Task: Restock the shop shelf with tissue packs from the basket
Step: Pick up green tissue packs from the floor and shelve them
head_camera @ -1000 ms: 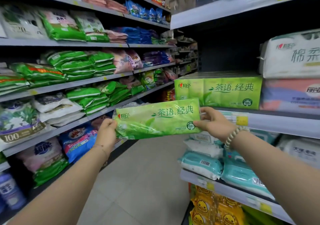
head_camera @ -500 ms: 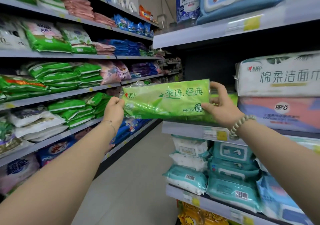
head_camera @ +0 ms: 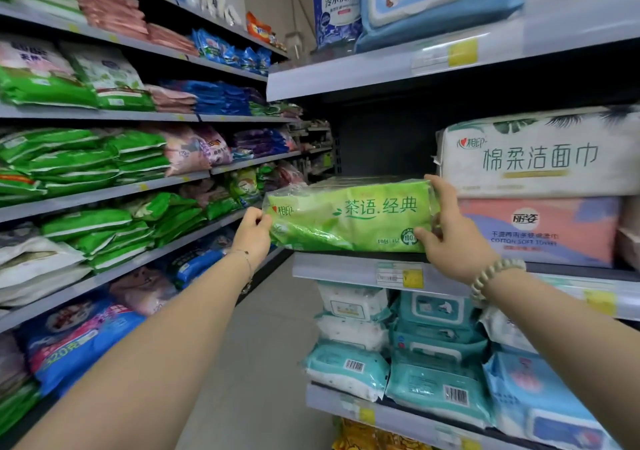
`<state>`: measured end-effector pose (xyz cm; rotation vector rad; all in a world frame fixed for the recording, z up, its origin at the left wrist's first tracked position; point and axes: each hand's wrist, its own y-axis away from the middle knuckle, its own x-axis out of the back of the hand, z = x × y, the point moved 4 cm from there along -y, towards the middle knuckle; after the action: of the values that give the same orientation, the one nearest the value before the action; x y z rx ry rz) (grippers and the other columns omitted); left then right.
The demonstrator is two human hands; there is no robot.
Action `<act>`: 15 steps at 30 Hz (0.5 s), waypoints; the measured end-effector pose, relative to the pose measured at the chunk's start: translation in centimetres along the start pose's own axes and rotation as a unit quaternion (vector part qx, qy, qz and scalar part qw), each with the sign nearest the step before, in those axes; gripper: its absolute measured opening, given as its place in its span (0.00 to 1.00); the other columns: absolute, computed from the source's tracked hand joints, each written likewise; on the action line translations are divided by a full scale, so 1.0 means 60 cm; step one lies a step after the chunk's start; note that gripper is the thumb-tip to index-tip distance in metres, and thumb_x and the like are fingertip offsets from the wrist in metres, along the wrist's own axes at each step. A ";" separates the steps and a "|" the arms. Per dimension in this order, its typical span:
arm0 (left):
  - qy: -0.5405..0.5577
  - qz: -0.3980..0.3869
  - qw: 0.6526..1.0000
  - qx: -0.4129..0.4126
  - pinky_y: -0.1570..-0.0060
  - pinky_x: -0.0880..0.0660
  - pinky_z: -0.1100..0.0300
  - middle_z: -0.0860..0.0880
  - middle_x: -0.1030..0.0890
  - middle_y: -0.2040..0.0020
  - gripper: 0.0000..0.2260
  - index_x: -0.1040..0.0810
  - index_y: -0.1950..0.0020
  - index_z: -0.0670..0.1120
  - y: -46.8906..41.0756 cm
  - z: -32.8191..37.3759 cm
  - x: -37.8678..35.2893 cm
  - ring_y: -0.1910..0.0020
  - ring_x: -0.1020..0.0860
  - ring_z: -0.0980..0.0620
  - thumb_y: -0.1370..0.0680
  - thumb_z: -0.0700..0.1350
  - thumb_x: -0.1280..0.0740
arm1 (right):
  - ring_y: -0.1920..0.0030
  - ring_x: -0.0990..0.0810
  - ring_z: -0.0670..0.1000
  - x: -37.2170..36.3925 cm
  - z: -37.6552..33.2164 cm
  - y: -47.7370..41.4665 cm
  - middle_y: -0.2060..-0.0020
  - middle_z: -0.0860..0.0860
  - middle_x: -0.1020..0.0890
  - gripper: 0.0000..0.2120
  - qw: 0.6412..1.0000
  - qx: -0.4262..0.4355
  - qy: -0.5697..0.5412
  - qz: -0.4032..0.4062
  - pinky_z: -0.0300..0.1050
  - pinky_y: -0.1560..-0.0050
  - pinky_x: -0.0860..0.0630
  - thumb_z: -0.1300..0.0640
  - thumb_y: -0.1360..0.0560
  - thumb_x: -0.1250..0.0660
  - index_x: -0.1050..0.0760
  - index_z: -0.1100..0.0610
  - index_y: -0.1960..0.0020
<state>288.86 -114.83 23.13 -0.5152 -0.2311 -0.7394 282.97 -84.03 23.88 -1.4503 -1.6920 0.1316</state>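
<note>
hidden: rear of the green tissue pack (head_camera: 349, 219) is lost in the dark shelf bay; a clear-wrapped edge shows just behind its top, but what it belongs to cannot be told
covered: the pack's 3 o'clock end is masked by the right hand (head_camera: 450, 238); the small print along its lower edge is blurred
cut off: both forearms are cropped at the frame bottom; the white towel pack (head_camera: 536, 155) and the pink pack (head_camera: 540, 231) are clipped at the right
pack position: lower edge is at the shelf (head_camera: 346, 269) front lip; full seating cannot be told. The 9 o'clock end overhangs the shelf end; the pink pack is just beside it at 3 o'clock
left hand (head_camera: 252, 233): set at the pack's 9 o'clock end, wrapper pinched in curled fingers
right hand: set at the 3 o'clock end, fingers wrapped over the top corner, thumb pressed on the front face; bead bracelet (head_camera: 495, 273) is worn on the wrist
change vs 0.5 s ago: the pack was held clear in front of the bay; it has been lowered to the lip. Both grips are unchanged
</note>
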 end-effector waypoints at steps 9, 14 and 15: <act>-0.018 0.042 0.999 0.020 0.54 0.31 0.52 0.42 0.26 0.48 0.09 0.34 0.44 0.44 0.002 -0.009 -0.025 0.54 0.27 0.43 0.18 0.49 0.42 | 0.72 0.30 0.45 -0.009 0.008 0.016 0.71 0.47 0.31 0.34 0.999 -0.022 0.031 0.012 0.36 0.73 0.39 0.63 0.23 0.38 0.54 0.52 0.25; -0.225 0.178 0.922 -0.259 0.53 0.31 0.50 0.43 0.27 0.46 0.11 0.28 0.43 0.42 0.072 0.028 0.001 0.48 0.28 0.43 0.23 0.43 0.34 | 0.74 0.28 0.51 -0.012 0.008 0.018 0.73 0.51 0.29 0.39 0.998 -0.003 0.038 0.048 0.41 0.74 0.35 0.64 0.23 0.38 0.59 0.47 0.24; -0.251 0.162 0.893 -0.336 0.57 0.32 0.53 0.45 0.26 0.50 0.09 0.26 0.46 0.43 0.085 0.039 -0.008 0.52 0.27 0.44 0.24 0.42 0.33 | 0.74 0.28 0.52 -0.015 0.008 0.018 0.73 0.52 0.29 0.40 0.998 0.003 0.040 0.049 0.42 0.74 0.34 0.64 0.23 0.38 0.60 0.44 0.24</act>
<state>292.00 -110.15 23.05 -1.3782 -0.3578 -0.3255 283.42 -84.21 22.46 -1.5142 -1.5553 0.1295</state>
